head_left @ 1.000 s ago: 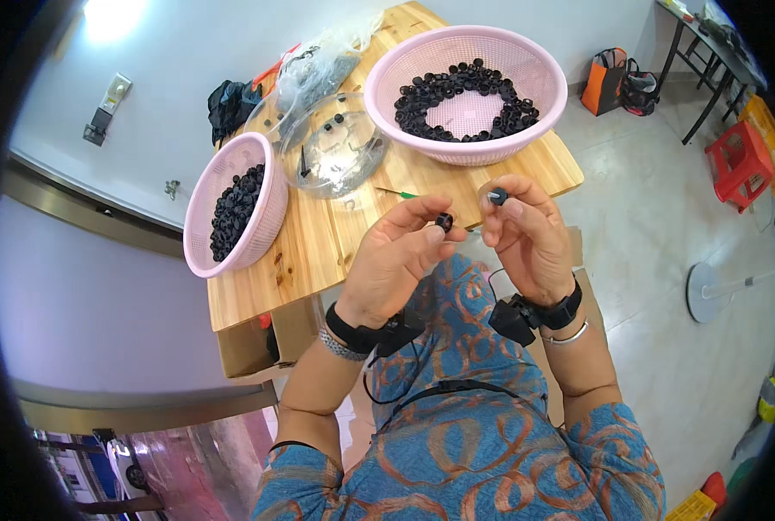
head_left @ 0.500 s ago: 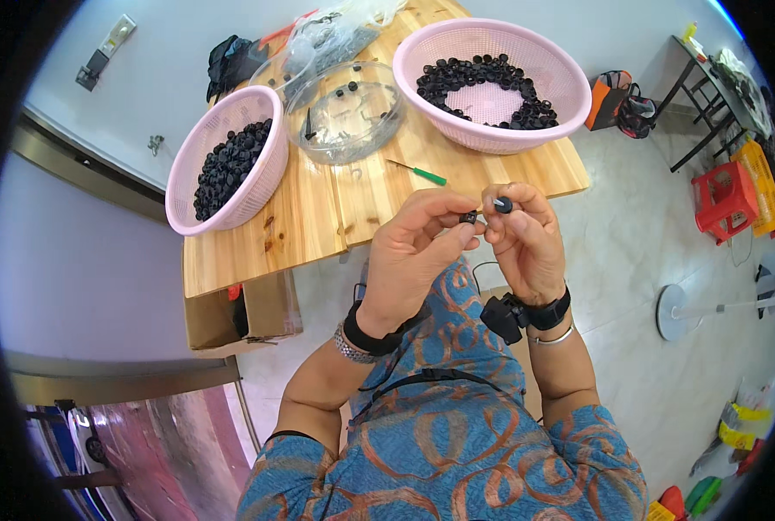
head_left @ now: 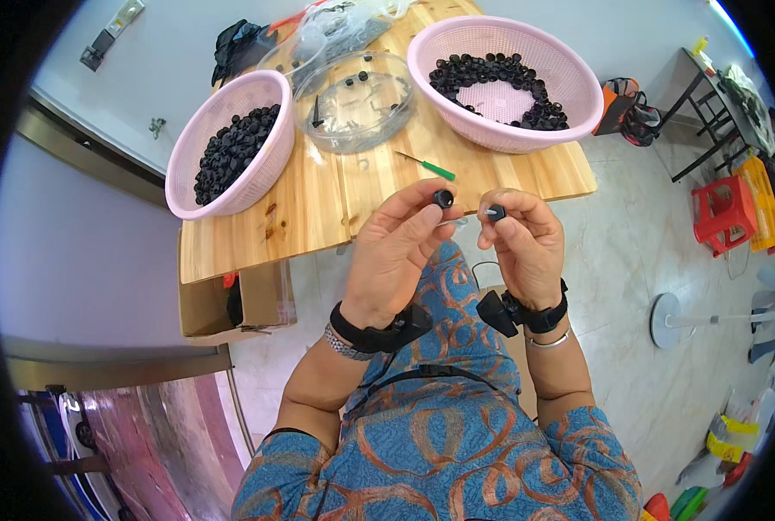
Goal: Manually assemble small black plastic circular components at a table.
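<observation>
My left hand (head_left: 391, 256) pinches a small black round cap (head_left: 443, 199) between thumb and fingertips, its hollow end showing. A small clear or pale piece (head_left: 457, 222) pokes out from the same fingers. Opposite it, my right hand (head_left: 531, 252) is closed on another small black cap-like part (head_left: 497, 213), from which a short whitish pin sticks out to the left. A narrow gap separates the two parts. Both hands are raised just off the table's front edge, above my lap. Beyond them on the table lies a screwdriver (head_left: 438, 169) with a green handle.
A pink basket (head_left: 183, 165) heaped with black caps stands at the table's left. Another pink basket (head_left: 578, 104) at the back right holds more in a ring. Between them is a clear round tray (head_left: 353, 139) with small parts. The wooden table (head_left: 318, 208) ends before my lap.
My hands have drawn slightly apart. The left one has turned and lifted its cap, so the hollow end shows. The pin in the right hand's part now points left.
</observation>
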The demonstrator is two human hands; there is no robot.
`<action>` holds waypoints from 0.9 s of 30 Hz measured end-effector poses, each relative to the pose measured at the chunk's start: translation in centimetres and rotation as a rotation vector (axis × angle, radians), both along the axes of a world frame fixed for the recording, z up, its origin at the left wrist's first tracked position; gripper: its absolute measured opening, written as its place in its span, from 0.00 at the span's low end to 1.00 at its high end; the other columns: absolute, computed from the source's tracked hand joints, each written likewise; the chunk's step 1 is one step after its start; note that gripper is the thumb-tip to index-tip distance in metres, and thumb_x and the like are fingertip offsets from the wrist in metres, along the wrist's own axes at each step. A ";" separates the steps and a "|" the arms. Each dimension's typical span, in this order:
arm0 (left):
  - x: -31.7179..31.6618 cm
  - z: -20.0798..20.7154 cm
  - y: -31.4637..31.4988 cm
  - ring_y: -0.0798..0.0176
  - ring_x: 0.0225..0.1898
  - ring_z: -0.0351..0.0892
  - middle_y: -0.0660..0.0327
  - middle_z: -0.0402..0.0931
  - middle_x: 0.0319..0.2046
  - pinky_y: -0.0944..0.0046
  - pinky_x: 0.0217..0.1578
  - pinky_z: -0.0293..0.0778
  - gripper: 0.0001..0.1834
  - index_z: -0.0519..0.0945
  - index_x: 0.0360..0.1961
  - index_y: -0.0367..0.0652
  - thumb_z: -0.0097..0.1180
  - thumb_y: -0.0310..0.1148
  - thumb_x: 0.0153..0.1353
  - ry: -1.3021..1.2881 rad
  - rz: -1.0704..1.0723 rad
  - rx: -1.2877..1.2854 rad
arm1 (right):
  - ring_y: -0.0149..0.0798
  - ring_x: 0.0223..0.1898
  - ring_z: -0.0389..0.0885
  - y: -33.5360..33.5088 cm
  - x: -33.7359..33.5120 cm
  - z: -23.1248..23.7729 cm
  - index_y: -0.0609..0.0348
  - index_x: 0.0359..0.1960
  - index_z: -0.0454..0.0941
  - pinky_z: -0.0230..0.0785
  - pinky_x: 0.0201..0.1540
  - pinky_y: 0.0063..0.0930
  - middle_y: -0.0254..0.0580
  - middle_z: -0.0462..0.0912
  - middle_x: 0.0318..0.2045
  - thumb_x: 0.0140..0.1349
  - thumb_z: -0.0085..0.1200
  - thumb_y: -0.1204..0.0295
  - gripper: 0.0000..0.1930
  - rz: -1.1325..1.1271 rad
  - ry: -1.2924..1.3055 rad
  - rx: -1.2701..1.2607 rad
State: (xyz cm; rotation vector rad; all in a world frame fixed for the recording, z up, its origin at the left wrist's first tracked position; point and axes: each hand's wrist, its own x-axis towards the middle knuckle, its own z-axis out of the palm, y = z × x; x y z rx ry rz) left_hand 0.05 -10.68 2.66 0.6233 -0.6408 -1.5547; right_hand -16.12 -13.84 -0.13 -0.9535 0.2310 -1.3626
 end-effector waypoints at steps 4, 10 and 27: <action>0.3 -0.2 0.3 0.65 0.43 0.76 0.56 0.73 0.44 0.72 0.42 0.75 0.15 0.69 0.50 0.35 0.47 0.24 0.61 0.025 0.000 0.001 | 0.30 0.31 0.77 0.2 0.3 0.3 0.69 0.42 0.71 0.73 0.35 0.21 0.47 0.77 0.36 0.58 0.50 0.79 0.11 -0.050 0.024 -0.050; 0.7 -0.4 0.7 0.64 0.43 0.76 0.56 0.73 0.44 0.71 0.42 0.74 0.15 0.69 0.51 0.35 0.46 0.24 0.62 0.036 -0.047 -0.038 | 0.29 0.30 0.76 0.5 0.6 0.7 0.69 0.42 0.70 0.70 0.34 0.19 0.44 0.76 0.36 0.58 0.50 0.80 0.11 -0.160 0.149 -0.115; 2.4 -0.4 1.2 0.71 0.38 0.74 0.62 0.74 0.37 0.73 0.38 0.73 0.16 0.68 0.50 0.36 0.46 0.33 0.64 0.017 0.039 -0.026 | 0.42 0.28 0.76 1.0 4.0 3.6 0.63 0.34 0.73 0.69 0.29 0.28 0.44 0.76 0.29 0.49 0.57 0.80 0.10 -0.579 0.688 -0.615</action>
